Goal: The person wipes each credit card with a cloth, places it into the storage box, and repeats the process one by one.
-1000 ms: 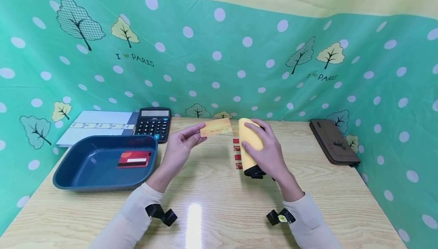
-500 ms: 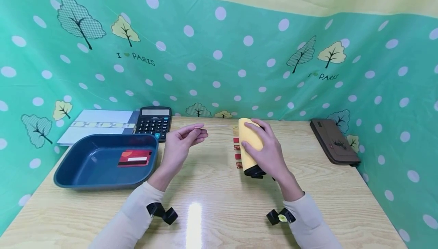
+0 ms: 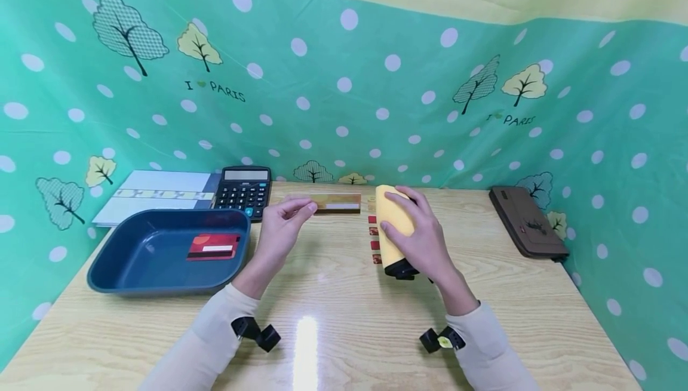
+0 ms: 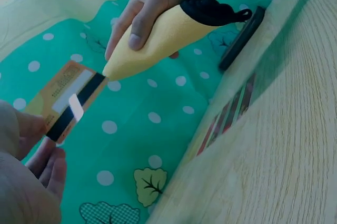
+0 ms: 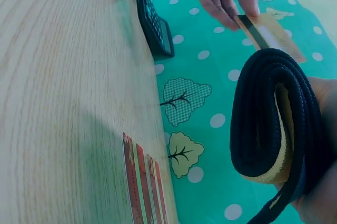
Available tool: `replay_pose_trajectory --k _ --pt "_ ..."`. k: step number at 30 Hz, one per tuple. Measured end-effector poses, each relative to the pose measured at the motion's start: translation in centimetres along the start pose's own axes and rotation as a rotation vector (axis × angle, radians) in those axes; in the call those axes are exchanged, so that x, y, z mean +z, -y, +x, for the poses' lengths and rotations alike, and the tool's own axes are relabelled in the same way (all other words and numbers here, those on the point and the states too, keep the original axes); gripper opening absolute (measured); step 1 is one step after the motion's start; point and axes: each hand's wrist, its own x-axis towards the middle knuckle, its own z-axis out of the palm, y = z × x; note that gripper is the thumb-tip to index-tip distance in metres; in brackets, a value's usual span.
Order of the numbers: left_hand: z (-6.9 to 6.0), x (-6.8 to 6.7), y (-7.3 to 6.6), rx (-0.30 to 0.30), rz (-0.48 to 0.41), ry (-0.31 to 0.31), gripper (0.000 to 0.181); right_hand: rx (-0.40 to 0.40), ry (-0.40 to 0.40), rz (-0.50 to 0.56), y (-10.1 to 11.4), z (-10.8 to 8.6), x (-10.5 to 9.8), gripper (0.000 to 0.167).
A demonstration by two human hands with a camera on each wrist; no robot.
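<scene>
My left hand (image 3: 280, 224) pinches a gold bank card (image 3: 344, 202) by its left end, above the table. The card's dark magnetic stripe and white signature strip face me. My right hand (image 3: 421, 233) grips a rolled yellow cloth with black edging (image 3: 394, 224); the right wrist view shows the folded layers of its black end (image 5: 268, 124). In the left wrist view the cloth's tip (image 4: 110, 74) is close to the card's corner; whether they touch I cannot tell. Several red and gold cards (image 3: 373, 239) lie in a column on the table, partly hidden behind the cloth.
A blue basin (image 3: 107, 277) at left contains a red card (image 3: 214, 246). Behind it are a calculator (image 3: 244, 194) and a pale folder (image 3: 156, 197). A brown wallet (image 3: 529, 222) lies at far right. A polka-dot cloth (image 3: 344, 110) hangs around the table.
The left hand has turned the gold card over, from its numbered face, through edge-on, to its striped back. The right hand and yellow cloth have hardly moved.
</scene>
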Motion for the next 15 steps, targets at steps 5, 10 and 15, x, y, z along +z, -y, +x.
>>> replay_pose_trajectory --k 5,10,15 --pt "0.03 0.19 0.09 -0.036 -0.073 0.033 0.028 0.017 0.007 0.012 0.06 -0.02 -0.02 0.055" --pt "0.05 0.31 0.18 -0.053 -0.12 0.047 0.035 0.023 0.012 0.023 0.1 -0.03 0.02 0.055" --pt "0.1 0.34 0.32 -0.032 -0.145 0.06 0.043 0.012 0.017 0.028 0.09 -0.03 0.24 0.055"
